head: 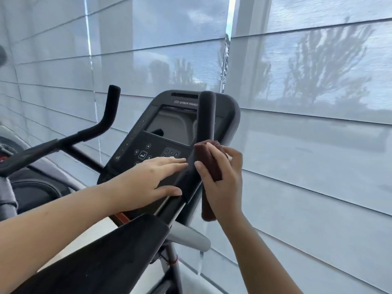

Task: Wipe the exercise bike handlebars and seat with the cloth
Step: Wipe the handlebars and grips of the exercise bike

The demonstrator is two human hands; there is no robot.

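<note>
The right hand (pixel 222 181) has its fingers (pixel 216 155) clenched round the dark red cloth (pixel 206 160), against the right handlebar (pixel 207 115) (the upright grip); the left hand (pixel 146 181) rests flat, fingers straight, on the console (pixel 161 124).

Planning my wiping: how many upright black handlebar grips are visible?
2. The left grip stands left of the console; the right grip rises before its right side, cloth at its base. Others may be hidden.
</note>
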